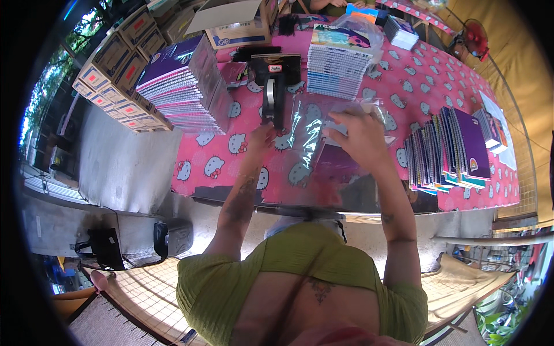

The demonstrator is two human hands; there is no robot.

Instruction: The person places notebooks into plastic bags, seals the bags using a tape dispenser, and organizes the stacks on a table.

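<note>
Head view: right hand fingers spread flat, pressing the top of a clear plastic sleeve with a purple notebook inside; the sleeve lies under and just below the fingers on the pink cat-print tablecloth. Left hand fingertips pinched together at the front end of the black tape dispenser, touching it; can't tell if tape is gripped. Bagged notebook stack to the left, spiral notebook stack behind, fanned notebooks to the right.
</note>
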